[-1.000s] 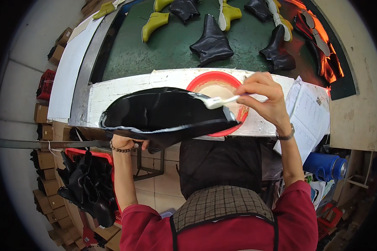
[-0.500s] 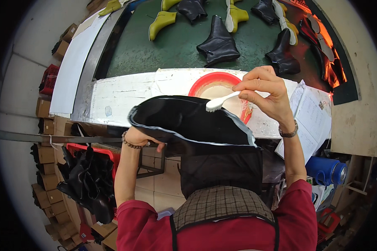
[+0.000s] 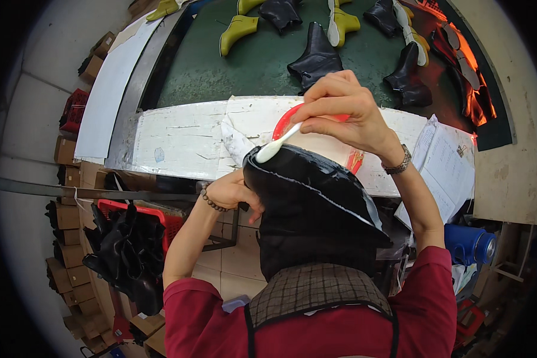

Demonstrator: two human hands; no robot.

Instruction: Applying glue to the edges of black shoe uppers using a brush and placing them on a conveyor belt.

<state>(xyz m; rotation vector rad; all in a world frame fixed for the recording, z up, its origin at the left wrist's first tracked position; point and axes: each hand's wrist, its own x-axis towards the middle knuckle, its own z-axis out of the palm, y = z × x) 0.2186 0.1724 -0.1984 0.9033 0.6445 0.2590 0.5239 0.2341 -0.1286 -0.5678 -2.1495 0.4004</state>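
My left hand (image 3: 232, 192), with a beaded bracelet at its wrist, grips the left end of a black boot upper (image 3: 316, 206), its fingers partly hidden behind it. A whitish wet band runs along the upper's edge, widest toward the right. Between the thumb and fingers of my right hand (image 3: 355, 110) is a small white brush (image 3: 272, 150), like a toothbrush. Its head rests on the upper's edge near the left end, and its bristles are turned out of sight. Behind the upper stands a red bowl (image 3: 282, 121) holding pale paste, partly covered by my right hand.
Black boots (image 3: 316, 56) and yellow-green shoe lasts (image 3: 238, 36) lie on the green surface beyond the white bench edge (image 3: 179, 134). Papers (image 3: 441, 167) and a blue flask (image 3: 468, 244) are at right. A red crate (image 3: 172, 225) of black boots stands at lower left.
My right hand has carried the brush left, from above the bowl side to the upper's left end. The upper has turned and folded over, its opening narrower, and my left hand has shifted right.
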